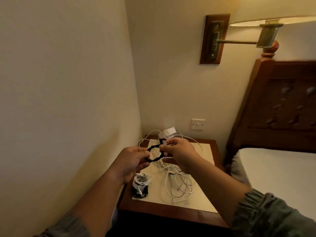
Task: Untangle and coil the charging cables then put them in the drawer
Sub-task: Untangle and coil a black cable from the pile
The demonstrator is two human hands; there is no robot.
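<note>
Here two hands [132,162] [182,153] grip one cable [156,159]

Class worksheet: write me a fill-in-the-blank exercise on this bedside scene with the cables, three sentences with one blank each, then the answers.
1. The left hand and the right hand together hold a loop of braided cable whose colour is ____.
2. The loose tangled cables lying on the wooden bedside table are ____ in colour.
3. To the right of the table stands a ____ with a carved wooden headboard.

Missing words: black; white; bed.
</note>
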